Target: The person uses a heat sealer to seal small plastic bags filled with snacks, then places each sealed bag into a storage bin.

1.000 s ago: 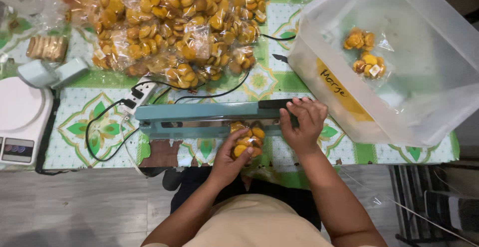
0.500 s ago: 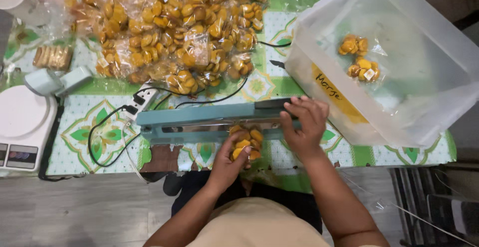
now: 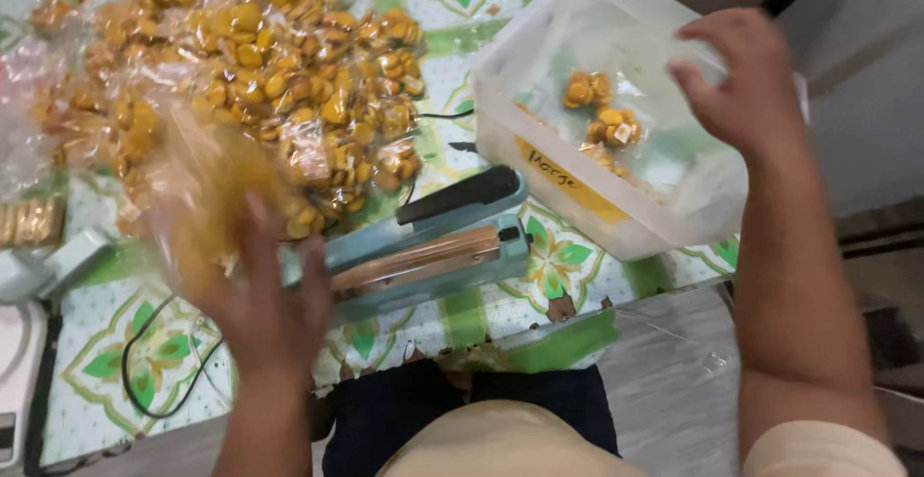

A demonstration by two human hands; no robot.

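Observation:
My left hand [image 3: 262, 296] is at the near edge of the pile of clear bags of yellow snacks [image 3: 289, 82]. Its fingers are on one motion-blurred bag [image 3: 197, 203], which looks lifted off the table. My right hand [image 3: 739, 75] hovers over the clear plastic bin [image 3: 693, 209] at the right, fingers loosely curled and apart with nothing in them. Inside the bin lie a few small sealed packets of the same snacks [image 3: 599, 113]. Between my hands sits the teal heat sealer [image 3: 423, 257] with its black-handled arm [image 3: 464, 195] raised and nothing in its jaw.
A white scale [image 3: 17, 342] and a black cable [image 3: 144, 381] lie at the near left. A packet of pale biscuits [image 3: 27, 222] rests by the left edge. The green-patterned tablecloth [image 3: 553, 265] ends just before my lap.
My right hand left the sealer and rose over the bin. My left hand let go of the small packet at the sealer and moved left to a bag from the pile. The sealer arm came up.

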